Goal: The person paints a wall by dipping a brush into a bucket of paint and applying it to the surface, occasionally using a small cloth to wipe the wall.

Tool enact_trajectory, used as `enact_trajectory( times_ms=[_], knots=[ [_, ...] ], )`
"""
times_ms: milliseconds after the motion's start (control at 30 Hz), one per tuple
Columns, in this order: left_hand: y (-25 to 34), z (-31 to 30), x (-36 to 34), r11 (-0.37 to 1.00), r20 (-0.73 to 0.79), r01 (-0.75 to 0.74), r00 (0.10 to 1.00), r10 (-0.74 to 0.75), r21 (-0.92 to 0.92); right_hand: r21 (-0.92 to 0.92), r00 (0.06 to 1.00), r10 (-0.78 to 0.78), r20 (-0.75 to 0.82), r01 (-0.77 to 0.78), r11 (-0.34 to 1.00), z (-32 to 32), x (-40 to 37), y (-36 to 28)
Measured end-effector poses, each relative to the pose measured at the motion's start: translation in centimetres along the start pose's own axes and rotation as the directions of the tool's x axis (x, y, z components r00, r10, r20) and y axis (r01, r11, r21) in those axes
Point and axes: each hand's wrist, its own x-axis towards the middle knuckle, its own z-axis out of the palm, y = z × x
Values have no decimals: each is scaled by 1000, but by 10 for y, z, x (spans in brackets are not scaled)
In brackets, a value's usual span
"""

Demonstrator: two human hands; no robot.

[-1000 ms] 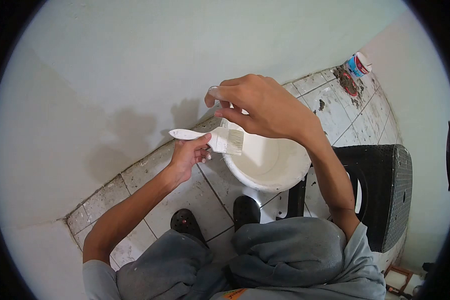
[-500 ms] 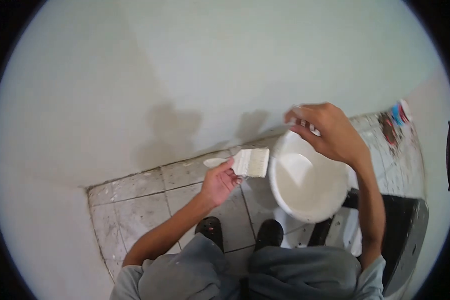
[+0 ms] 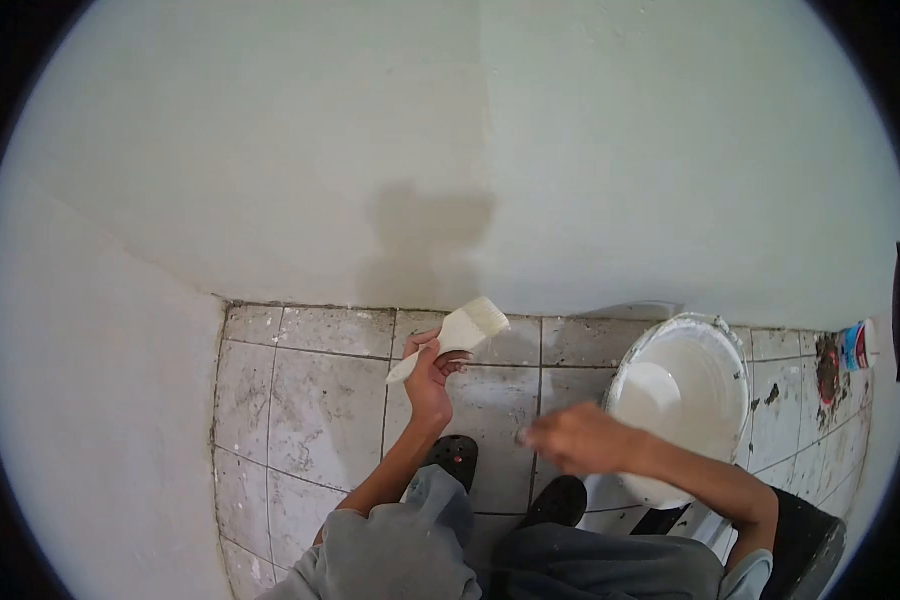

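My left hand is closed around the handle of a paintbrush, its pale bristles pointing up and to the right in front of the wall. White paint coats the brush. To the right, a white bucket stands with white paint in it. My right hand is left of the bucket, in front of its lower side and apart from the brush. Its fingers look curled together, slightly blurred by motion, and whatever is between them is too small to make out.
A pale wall rises ahead, with another wall at left. Stained floor tiles lie below my dark shoes. A blue-and-white container lies at far right. A black object is beside my right arm.
My right hand has moved from above the bucket's rim down and to the left. The view has shifted, and the brush in my left hand now tilts more steeply upward.
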Motion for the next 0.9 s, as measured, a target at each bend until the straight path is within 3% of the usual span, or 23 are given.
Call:
enact_trajectory(
  times_ms=[200, 300, 500, 600, 900],
  knots=[
    [-3, 16, -6, 965, -102, -239, 963, 249, 106, 107, 982, -85, 167, 68, 992, 44, -8, -12],
    [-12, 19, -10, 957, -111, -259, 955, 274, 131, 102, 983, -44, 181, 26, 994, 43, -10, -12],
    [-20, 23, -8, 869, -64, -330, 924, 378, 369, 78, 975, 51, 215, -69, 995, 34, -10, -11],
    [-24, 19, -3, 847, -33, -316, 931, 364, 429, 83, 990, 19, 139, -31, 996, 38, -9, -14],
    [-5, 34, 4, 797, 18, -443, 878, 479, 411, 103, 992, -8, 126, -5, 995, 43, -7, -14]
  ],
)
